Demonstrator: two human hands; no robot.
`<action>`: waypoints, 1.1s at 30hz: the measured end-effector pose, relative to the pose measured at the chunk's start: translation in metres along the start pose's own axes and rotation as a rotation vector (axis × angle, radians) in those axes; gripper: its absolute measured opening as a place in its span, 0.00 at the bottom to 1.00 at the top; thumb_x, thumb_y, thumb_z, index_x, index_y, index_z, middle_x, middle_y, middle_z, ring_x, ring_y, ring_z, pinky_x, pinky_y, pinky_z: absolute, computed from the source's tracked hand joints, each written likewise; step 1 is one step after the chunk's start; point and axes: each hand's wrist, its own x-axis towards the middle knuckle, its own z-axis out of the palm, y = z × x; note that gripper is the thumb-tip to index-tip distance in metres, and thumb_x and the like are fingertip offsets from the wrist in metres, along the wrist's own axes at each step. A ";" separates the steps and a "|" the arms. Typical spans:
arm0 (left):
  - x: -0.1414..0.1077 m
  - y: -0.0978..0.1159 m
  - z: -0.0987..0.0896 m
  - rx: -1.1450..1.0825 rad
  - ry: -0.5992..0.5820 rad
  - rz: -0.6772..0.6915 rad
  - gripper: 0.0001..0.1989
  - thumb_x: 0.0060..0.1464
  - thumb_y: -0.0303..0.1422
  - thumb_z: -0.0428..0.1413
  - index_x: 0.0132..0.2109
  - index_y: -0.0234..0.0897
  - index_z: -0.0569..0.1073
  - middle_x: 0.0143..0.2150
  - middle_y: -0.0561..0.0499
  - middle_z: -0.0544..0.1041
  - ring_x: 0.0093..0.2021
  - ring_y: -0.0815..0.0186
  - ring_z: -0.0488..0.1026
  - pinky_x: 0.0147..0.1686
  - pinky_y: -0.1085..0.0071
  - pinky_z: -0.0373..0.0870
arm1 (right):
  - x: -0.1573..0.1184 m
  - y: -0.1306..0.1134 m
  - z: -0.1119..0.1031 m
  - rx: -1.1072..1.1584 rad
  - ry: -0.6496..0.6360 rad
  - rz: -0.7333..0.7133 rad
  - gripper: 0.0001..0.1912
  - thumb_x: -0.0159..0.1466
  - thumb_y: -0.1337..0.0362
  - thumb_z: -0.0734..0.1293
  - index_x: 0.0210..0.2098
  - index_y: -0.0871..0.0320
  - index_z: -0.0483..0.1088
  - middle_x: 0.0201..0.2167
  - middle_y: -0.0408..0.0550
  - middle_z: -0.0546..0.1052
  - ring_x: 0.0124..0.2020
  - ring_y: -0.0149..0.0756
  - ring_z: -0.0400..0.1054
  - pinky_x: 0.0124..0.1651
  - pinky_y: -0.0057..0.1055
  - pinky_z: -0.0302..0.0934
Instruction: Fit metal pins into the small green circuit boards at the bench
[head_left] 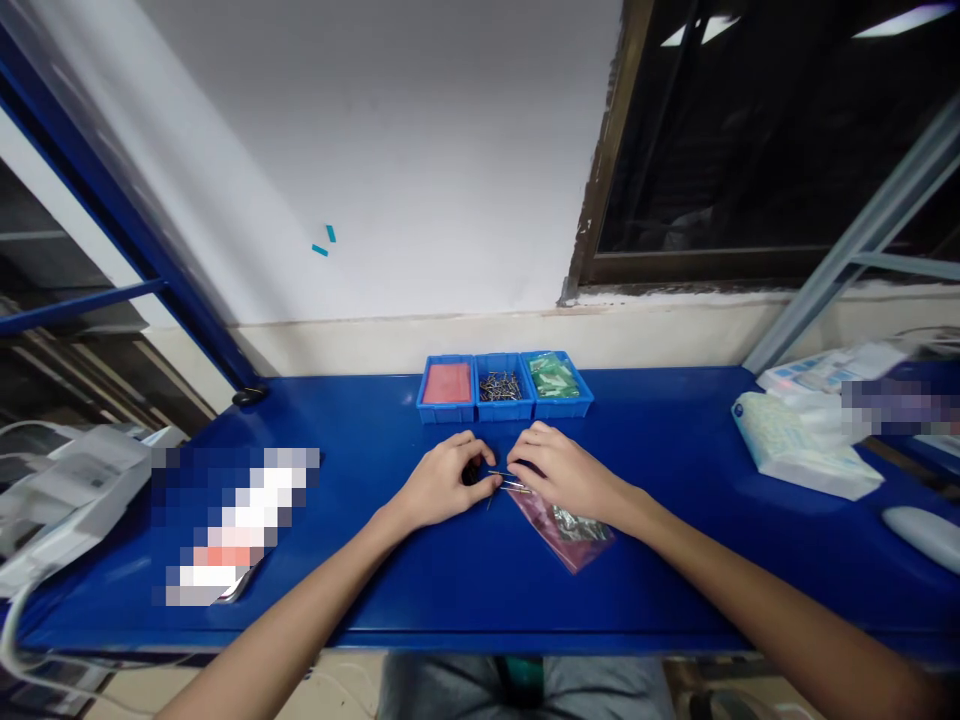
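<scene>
Nearest, below the edge of the blue counter (pixel 675 590), grey-clad legs (pixel 600 688) are seen. On its smooth, glossy surface, a pink, translucent bag (pixel 566 550) is laid flat, with a crinkled, silvery-grey patch showing; it is partly covered by the right hand (pixel 570 475). Just beyond the bag's near corner, thin metal pieces (pixel 514 482), straight and pin-like, are spread in the gap between both hands. Their right ends are overlapped by the right hand's bent fingers; whether they are gripped cannot be told. The left hand (pixel 450 482) is curled, its thumb and forefinger held apart beside the pieces' left ends, and small dark items are partly hidden beneath it; a firm grasp cannot be made out.

At the right, a soft, patterned white pack (pixel 802 450) is seen, with a smooth, rounded white object (pixel 926 537) nearer.

Farther off, three blue plastic trays are set side by side: flat pink material is held in the left tray (pixel 446 412), a heap of small metallic parts in the middle tray (pixel 505 411), and glossy green packets in the right tray (pixel 562 408). Behind them, the pale wall (pixel 412 200) is marked by two teal strips (pixel 325 241).
</scene>
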 end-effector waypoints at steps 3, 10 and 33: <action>0.000 0.002 -0.001 0.030 -0.016 0.007 0.08 0.59 0.37 0.58 0.43 0.39 0.74 0.37 0.51 0.71 0.37 0.64 0.70 0.39 0.69 0.66 | 0.000 0.000 0.000 0.010 -0.008 0.005 0.12 0.71 0.65 0.61 0.37 0.59 0.75 0.35 0.49 0.76 0.40 0.38 0.68 0.52 0.39 0.58; 0.002 0.002 0.000 0.049 -0.030 0.038 0.05 0.59 0.28 0.52 0.37 0.38 0.72 0.36 0.51 0.71 0.39 0.63 0.70 0.41 0.69 0.66 | -0.003 0.000 0.007 -0.051 -0.015 -0.017 0.12 0.71 0.63 0.61 0.37 0.59 0.75 0.36 0.50 0.75 0.42 0.40 0.66 0.51 0.39 0.58; 0.001 -0.002 0.004 0.085 0.255 0.108 0.12 0.71 0.36 0.41 0.42 0.38 0.65 0.39 0.49 0.67 0.36 0.64 0.67 0.39 0.68 0.64 | 0.004 -0.001 0.007 0.028 0.205 0.034 0.07 0.69 0.69 0.62 0.36 0.58 0.71 0.35 0.47 0.75 0.41 0.38 0.65 0.45 0.34 0.59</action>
